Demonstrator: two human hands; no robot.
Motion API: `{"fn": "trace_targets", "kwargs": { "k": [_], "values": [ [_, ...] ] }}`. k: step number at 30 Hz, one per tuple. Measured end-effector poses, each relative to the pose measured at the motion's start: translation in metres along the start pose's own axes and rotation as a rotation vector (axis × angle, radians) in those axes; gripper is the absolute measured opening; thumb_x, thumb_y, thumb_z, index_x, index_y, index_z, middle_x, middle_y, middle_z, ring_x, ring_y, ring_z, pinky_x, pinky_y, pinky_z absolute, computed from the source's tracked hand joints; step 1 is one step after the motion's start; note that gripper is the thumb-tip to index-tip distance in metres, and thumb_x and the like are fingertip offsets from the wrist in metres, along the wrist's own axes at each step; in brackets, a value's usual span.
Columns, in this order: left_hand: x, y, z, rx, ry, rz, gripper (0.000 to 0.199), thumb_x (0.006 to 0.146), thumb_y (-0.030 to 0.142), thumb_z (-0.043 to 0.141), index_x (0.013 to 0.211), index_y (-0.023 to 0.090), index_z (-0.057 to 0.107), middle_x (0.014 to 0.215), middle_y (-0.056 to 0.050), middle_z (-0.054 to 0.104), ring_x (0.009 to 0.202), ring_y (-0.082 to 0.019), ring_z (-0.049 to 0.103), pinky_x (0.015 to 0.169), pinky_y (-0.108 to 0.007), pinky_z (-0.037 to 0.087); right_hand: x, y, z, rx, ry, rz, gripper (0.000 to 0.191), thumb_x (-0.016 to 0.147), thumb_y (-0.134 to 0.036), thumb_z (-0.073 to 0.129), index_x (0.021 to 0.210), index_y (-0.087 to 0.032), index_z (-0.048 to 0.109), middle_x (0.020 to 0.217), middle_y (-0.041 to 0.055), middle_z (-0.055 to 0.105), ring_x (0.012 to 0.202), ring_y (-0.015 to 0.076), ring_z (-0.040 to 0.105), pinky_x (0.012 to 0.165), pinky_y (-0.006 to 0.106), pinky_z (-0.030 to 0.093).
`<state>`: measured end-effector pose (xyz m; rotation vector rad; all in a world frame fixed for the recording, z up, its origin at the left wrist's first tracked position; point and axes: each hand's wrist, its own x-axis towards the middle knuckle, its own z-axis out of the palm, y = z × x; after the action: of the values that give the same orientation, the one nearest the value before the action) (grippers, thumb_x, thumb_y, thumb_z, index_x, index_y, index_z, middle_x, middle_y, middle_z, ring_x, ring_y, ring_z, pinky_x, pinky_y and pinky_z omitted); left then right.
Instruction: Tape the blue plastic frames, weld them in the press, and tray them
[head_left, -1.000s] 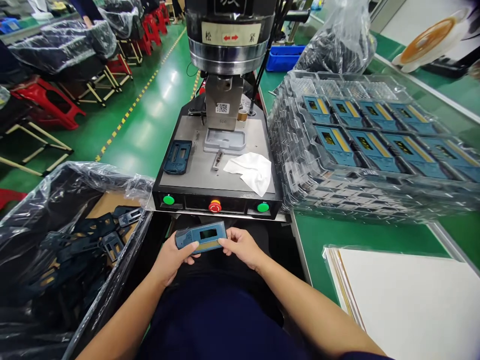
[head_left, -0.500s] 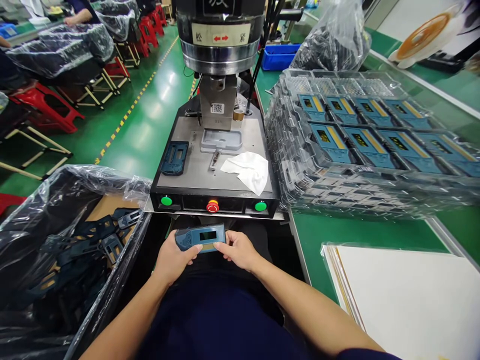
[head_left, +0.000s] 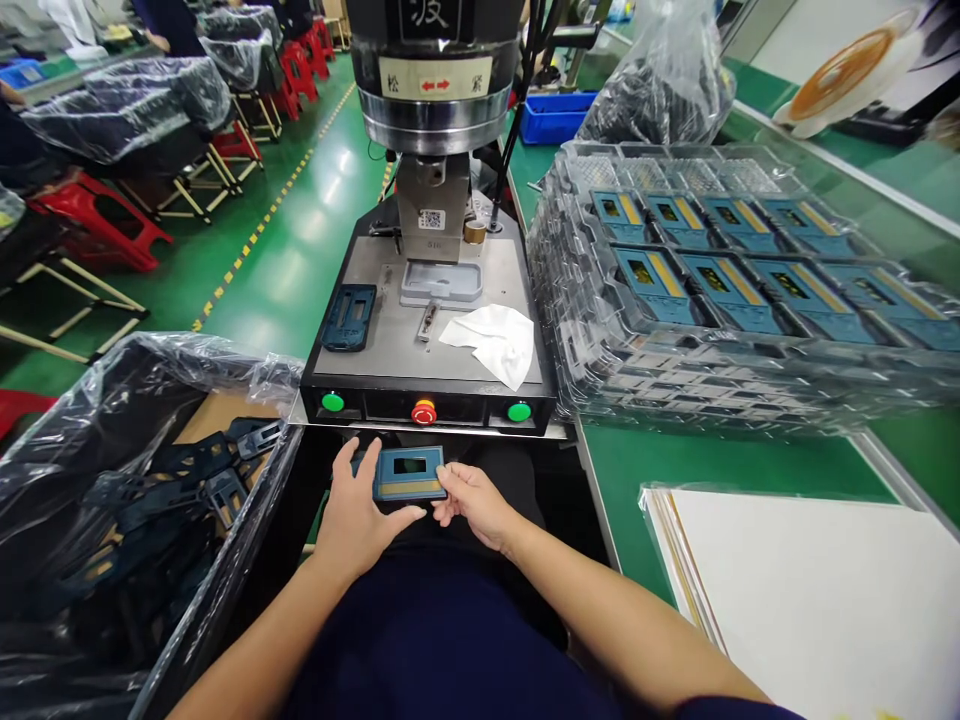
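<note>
A blue plastic housing (head_left: 390,466) with a dark window and a tan strip is in front of my body, below the machine's front edge. My right hand (head_left: 474,503) pinches its right end between thumb and fingers. At its left end my left hand (head_left: 358,515) is spread, thumb and fingers apart, with the fingers overlapping the housing's end; whether they touch it I cannot tell. On the press's metal plate (head_left: 390,362) lie another dark blue housing part (head_left: 349,317), a grey fixture (head_left: 442,282) and a white cloth (head_left: 491,343).
The press head (head_left: 431,205) hangs over the fixture. Green buttons (head_left: 332,401) and a red stop button (head_left: 424,411) line its front. A plastic-lined bin (head_left: 259,385) holds loose blue parts at left. Stacked clear trays (head_left: 600,375) with housings and white sheets (head_left: 810,600) are at right.
My left hand has let go of its grip and spread its fingers at the housing's left end. My right hand keeps hold, and the housing has shifted slightly.
</note>
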<state>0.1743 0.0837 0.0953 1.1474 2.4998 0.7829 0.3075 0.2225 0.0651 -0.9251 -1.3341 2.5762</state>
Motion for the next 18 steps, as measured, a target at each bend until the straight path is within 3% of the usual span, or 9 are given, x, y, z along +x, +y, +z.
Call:
{"fn": "trace_targets", "kwargs": {
  "k": [3,10,18],
  "values": [
    [-0.0018,-0.0036,0.0019,0.045,0.018,0.092,0.084,0.066,0.055,0.071,0.138,0.024,0.041,0.146,-0.016,0.024,0.132,-0.038,0.035,0.103,-0.055,0.040,-0.0014,-0.0020,-0.0008,0.003,-0.016,-0.019,0.051,0.070,-0.064,0.067,0.069,-0.015,0.053,0.057,-0.0013,0.060,0.047,0.0094,0.057,0.047,0.021,0.046],
    [-0.0040,-0.0022,-0.0014,0.160,0.182,0.210,0.079,0.071,0.049,0.071,0.137,0.019,0.041,0.144,-0.018,0.029,0.133,-0.034,0.035,0.106,-0.049,0.039,-0.0011,0.0001,-0.0011,-0.076,-0.042,-0.061,0.049,0.074,-0.065,0.063,0.074,-0.017,0.051,0.054,-0.0024,0.060,0.049,0.0094,0.055,0.052,0.022,0.044],
    [-0.0060,0.0000,-0.0041,0.177,0.225,0.235,0.077,0.072,0.048,0.070,0.136,0.019,0.040,0.143,-0.019,0.029,0.132,-0.035,0.037,0.105,-0.050,0.040,-0.0017,0.0004,-0.0013,-0.090,-0.044,-0.069,0.049,0.074,-0.065,0.063,0.074,-0.017,0.052,0.056,-0.0019,0.062,0.050,0.0095,0.055,0.056,0.023,0.044]
  ]
}}
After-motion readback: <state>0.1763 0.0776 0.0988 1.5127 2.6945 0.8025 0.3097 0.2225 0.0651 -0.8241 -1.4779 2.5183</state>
